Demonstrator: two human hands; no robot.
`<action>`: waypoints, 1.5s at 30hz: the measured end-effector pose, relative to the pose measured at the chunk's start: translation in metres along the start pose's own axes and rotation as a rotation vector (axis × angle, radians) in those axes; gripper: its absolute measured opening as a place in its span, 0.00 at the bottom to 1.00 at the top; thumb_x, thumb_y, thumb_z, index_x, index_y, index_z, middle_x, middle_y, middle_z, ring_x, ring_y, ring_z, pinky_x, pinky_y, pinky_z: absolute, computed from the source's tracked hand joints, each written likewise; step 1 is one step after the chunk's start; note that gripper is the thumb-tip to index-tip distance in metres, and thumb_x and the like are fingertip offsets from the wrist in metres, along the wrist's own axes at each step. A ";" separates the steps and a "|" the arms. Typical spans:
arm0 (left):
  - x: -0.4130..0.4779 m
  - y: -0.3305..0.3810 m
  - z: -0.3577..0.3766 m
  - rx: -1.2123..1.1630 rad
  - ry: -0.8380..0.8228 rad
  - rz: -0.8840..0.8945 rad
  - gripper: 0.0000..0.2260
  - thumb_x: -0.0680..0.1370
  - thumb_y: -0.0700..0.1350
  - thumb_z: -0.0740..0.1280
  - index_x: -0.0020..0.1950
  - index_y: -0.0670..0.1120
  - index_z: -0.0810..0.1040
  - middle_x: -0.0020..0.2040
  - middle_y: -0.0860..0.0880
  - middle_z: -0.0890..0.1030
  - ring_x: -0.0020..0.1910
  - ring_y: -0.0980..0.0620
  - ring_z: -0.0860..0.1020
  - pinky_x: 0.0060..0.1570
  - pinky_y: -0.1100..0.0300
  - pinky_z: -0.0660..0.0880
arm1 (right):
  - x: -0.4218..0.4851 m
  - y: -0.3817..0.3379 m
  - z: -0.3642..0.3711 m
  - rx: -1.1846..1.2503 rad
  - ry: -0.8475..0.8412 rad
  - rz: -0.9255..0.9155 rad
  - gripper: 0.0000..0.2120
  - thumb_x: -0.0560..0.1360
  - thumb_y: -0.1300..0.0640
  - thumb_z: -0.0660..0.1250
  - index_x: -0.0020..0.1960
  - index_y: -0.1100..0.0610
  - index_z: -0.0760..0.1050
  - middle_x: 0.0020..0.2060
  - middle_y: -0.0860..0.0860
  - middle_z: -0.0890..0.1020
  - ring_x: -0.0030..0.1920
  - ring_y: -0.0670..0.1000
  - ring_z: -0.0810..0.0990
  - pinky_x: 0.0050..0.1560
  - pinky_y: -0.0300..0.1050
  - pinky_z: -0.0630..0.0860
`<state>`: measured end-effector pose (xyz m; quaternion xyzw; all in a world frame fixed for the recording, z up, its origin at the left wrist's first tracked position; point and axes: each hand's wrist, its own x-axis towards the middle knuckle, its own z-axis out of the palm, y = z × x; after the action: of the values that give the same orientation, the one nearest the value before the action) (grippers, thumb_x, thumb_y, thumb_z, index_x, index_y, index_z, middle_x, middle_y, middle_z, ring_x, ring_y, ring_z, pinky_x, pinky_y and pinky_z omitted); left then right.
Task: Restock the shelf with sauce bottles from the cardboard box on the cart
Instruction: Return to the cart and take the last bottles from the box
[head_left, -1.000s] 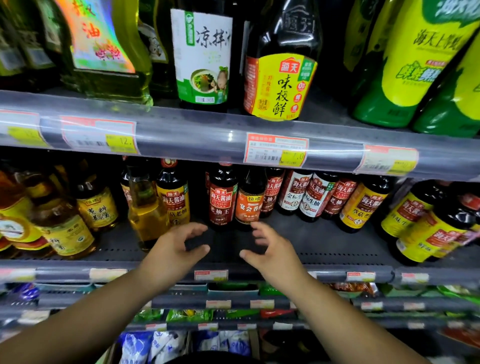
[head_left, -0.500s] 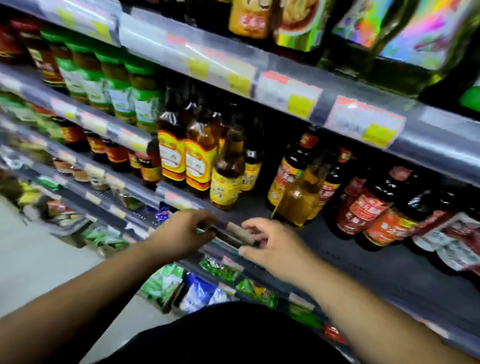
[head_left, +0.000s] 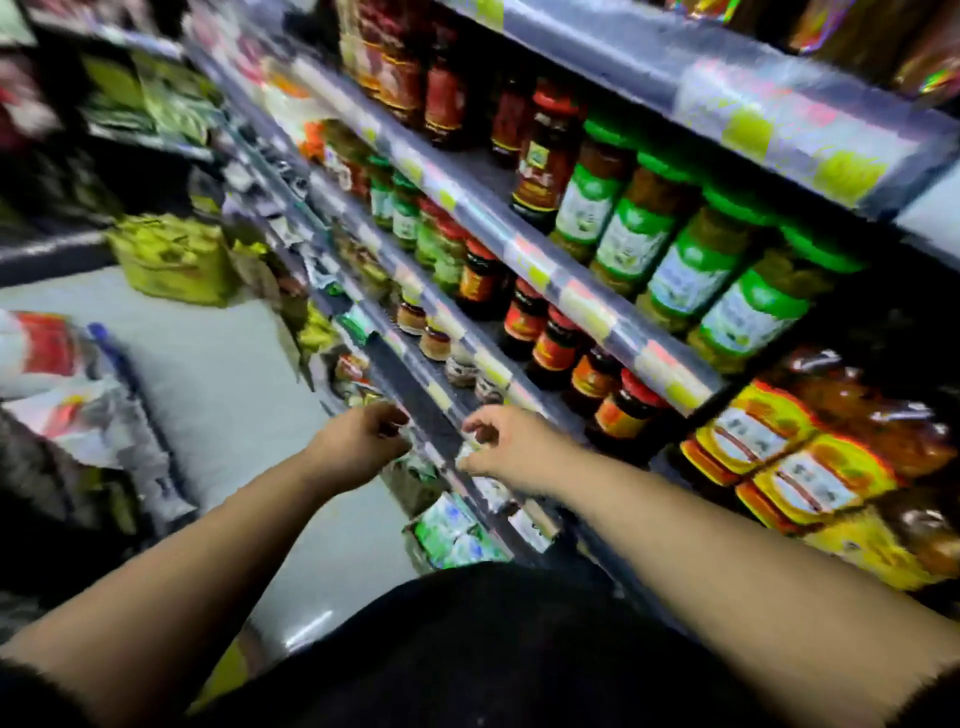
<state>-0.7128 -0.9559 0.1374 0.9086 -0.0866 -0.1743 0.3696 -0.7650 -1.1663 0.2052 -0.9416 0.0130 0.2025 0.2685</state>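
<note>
Sauce bottles, dark with red caps and orange labels, stand on the shelf; before its edge, left hand and right hand hover loosely curled, empty.

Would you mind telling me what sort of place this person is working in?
Most likely a supermarket aisle: tiered shelves fronted with price tags, rows of green-lidded jars, and yellow-labelled bottles beside them.

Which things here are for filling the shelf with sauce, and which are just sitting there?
For the job: left hand, right hand, the shelf in front of them, red-capped sauce bottles. The cardboard box is not in view.

Just sitting there: green-lidded jars, yellow-labelled bottles, yellow bags, green packets.
</note>
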 end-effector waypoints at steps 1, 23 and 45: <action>0.004 -0.017 -0.011 -0.045 0.023 -0.034 0.14 0.73 0.46 0.72 0.58 0.50 0.80 0.50 0.48 0.84 0.49 0.49 0.81 0.47 0.57 0.75 | 0.019 -0.015 0.005 -0.012 -0.023 -0.025 0.25 0.71 0.46 0.74 0.65 0.51 0.75 0.57 0.50 0.79 0.54 0.51 0.79 0.55 0.45 0.76; 0.138 -0.251 -0.229 -0.301 0.355 -0.609 0.15 0.75 0.48 0.69 0.61 0.50 0.77 0.52 0.51 0.80 0.47 0.51 0.78 0.47 0.61 0.71 | 0.420 -0.283 0.115 -0.167 -0.451 -0.357 0.28 0.68 0.47 0.76 0.65 0.53 0.74 0.53 0.53 0.80 0.51 0.53 0.80 0.51 0.46 0.78; 0.398 -0.460 -0.566 -0.379 0.549 -0.688 0.09 0.73 0.38 0.71 0.52 0.45 0.80 0.48 0.44 0.83 0.49 0.44 0.82 0.54 0.47 0.78 | 0.845 -0.592 0.077 -0.353 -0.517 -0.603 0.27 0.70 0.47 0.75 0.66 0.53 0.74 0.62 0.53 0.78 0.57 0.55 0.79 0.56 0.45 0.77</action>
<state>-0.1161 -0.3797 0.0904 0.8135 0.3532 -0.0527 0.4590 0.0600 -0.5493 0.1135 -0.8531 -0.3651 0.3435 0.1448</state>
